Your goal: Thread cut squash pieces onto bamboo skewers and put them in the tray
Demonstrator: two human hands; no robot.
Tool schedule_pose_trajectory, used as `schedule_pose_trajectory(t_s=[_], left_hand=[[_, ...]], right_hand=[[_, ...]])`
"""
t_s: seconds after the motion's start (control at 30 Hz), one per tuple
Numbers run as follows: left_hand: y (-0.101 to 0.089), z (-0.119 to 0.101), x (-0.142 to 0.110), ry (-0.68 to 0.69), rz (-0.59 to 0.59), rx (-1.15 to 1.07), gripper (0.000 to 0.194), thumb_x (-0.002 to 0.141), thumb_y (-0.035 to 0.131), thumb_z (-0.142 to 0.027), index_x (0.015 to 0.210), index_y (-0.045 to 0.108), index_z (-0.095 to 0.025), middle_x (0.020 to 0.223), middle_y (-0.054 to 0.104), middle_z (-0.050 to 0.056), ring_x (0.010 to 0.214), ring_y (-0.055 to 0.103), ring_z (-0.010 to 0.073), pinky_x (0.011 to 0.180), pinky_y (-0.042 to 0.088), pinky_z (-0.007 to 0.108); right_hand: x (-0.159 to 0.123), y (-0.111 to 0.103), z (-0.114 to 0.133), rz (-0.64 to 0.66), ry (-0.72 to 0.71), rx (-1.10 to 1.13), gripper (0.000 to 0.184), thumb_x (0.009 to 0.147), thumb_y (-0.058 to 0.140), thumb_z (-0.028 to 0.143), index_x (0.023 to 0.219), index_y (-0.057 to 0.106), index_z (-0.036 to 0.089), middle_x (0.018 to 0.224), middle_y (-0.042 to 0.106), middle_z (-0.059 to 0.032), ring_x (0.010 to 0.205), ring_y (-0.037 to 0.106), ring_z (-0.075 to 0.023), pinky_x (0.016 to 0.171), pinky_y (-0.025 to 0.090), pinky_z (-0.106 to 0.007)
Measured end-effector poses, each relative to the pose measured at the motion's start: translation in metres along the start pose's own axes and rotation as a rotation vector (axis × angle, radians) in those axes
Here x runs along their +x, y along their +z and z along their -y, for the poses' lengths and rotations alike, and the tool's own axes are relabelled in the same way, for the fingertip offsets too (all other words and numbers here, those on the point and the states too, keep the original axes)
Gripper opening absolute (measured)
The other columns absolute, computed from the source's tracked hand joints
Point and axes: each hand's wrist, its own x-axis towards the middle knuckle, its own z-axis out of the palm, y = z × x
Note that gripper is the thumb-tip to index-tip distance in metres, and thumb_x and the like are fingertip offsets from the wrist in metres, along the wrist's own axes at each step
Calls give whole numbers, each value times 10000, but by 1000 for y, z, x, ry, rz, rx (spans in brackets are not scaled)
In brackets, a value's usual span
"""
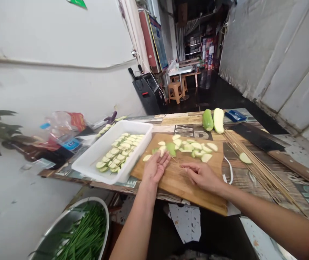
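Note:
My left hand (155,168), palm up over the wooden cutting board (176,186), has its fingers curled at a pale zucchini slice (163,148). Between thumb and fingertips, my right hand (199,175) pinches a thin bamboo skewer (178,163). The skewer's far end points left toward the slice; whether it pierces it I cannot tell. Half-round zucchini slices (196,146) lie loose along the board's far side. To the left, a white plastic tub (111,133) holds rows of skewered slices (125,147).
Two zucchini pieces (218,121) and a blue tray (235,115) stand at the back. Right of the board lie a bundle of skewers (254,169), a stray slice (245,158) and a cleaver (270,144). Below left is a metal basin (107,216) of green stalks.

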Motion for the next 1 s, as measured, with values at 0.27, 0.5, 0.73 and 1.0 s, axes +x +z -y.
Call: schedule_pose_trajectory(t_s=[0.27,0.5,0.73,1.0], left_hand=[[-2,-3,10,-75,-77,-63,73,789,543,-126,853,577,-113,831,673,117,807,651,198,724,541,329],[0,-3,10,-70,-99,-77,82,779,547,-101,855,577,-106,806,674,118,784,655,200,710,544,329],[2,-4,9,-82,-111,-73,90,770,551,-98,857,571,-110,797,672,124,753,658,197,693,546,324],[4,-4,7,-86,-132,-67,66,768,553,-102,831,566,-118,758,670,113,733,658,190,685,546,322]], right_hand=[[-2,-3,-8,-18,-54,-131,366,787,445,273,1022,669,106,548,578,-17,440,379,-77,403,270,-195],[-1,-3,-15,-34,-71,-186,368,785,447,266,1008,683,92,670,674,-69,479,462,-105,432,330,-213],[0,-3,-17,-43,-86,-183,363,792,450,264,1023,674,96,707,691,-75,501,500,-121,453,367,-225],[-1,-4,-13,-44,-80,-191,348,797,450,279,1014,676,128,763,702,-65,577,570,-147,501,433,-239]])
